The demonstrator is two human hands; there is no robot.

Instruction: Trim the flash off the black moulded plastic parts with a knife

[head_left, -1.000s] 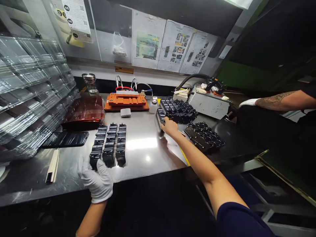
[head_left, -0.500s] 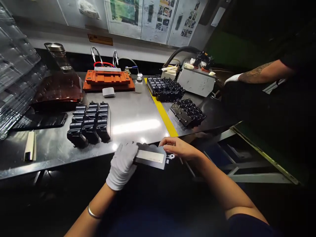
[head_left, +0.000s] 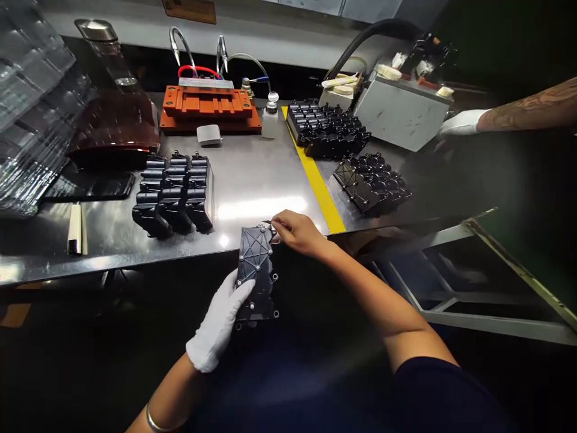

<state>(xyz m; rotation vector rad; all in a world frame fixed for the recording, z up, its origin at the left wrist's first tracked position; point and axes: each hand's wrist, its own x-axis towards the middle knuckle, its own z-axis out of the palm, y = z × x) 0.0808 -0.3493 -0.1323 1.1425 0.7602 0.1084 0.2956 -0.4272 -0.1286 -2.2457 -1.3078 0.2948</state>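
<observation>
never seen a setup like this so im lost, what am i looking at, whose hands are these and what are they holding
This picture comes from a camera worn on a person's head, looking forward and down, so the arms at the bottom are that person's own. The left hand wears a white glove; the right hand is bare. Together they hold a black ribbed moulded part at the edge of a stainless steel bench. On the bench lie rows of black parts, more black parts beyond a yellow strip, and an orange fixture. At the right is a co-worker's gloved hand.
</observation>
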